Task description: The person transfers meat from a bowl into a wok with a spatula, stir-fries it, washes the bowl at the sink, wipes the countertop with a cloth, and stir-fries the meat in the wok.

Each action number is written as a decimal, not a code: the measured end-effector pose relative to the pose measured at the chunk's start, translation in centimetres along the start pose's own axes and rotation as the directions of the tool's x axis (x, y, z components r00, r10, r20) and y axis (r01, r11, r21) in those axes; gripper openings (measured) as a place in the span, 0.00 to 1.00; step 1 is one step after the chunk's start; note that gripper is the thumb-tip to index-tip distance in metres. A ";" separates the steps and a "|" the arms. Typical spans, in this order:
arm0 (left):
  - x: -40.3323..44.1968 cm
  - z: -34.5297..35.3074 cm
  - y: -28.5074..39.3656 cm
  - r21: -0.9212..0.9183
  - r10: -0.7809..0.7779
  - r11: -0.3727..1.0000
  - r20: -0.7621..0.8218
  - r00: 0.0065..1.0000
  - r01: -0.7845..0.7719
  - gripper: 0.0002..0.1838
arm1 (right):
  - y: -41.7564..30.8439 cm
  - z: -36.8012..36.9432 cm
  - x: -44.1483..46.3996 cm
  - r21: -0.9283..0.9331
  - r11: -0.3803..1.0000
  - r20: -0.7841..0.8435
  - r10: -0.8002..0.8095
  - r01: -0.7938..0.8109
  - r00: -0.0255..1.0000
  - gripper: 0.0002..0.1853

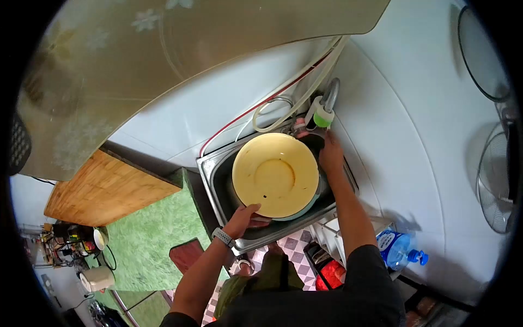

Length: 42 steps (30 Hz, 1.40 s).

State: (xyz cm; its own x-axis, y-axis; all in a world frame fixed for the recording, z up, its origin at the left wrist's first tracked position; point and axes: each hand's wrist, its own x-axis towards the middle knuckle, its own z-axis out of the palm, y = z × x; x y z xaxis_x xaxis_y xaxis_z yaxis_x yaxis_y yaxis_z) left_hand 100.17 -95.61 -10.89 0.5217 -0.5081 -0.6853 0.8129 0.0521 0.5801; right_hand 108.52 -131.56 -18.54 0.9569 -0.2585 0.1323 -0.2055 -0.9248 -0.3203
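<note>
A round yellow basin (275, 174), with a few dark chips and a brownish ring mark inside, sits tilted over the metal sink (211, 188). My left hand (245, 220), with a watch on the wrist, grips its near left rim, thumb on the inside and fingers beneath. My right hand (331, 154) is at the basin's far right side, just below the faucet (330, 95) with its green-and-white end piece (322, 118). The right fingers are partly hidden, and I cannot tell whether they hold anything. A light blue edge shows under the basin.
A green marbled counter (147, 245) lies to the left, with a wooden board (109, 191) and a dark red board (186, 255). Hoses (272, 98) run behind the sink. A blue-labelled bottle (400, 250) stands at right; strainers (494, 182) hang on the wall.
</note>
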 end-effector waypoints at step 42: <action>-12.1 -10.4 -8.8 -0.053 0.112 0.989 -0.322 0.940 -0.136 0.34 | -1.7 -2.4 -15.5 0.765 0.102 0.544 0.425 -0.635 0.724 0.18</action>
State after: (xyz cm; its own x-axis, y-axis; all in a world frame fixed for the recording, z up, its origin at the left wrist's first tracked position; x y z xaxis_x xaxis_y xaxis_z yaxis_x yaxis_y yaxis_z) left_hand 89.42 -80.98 -12.24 0.6648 -0.1948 -0.7211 0.7470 0.1664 0.6437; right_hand 93.55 -126.69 -17.80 0.7168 -0.4279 -0.5506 -0.4721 0.2834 -0.8348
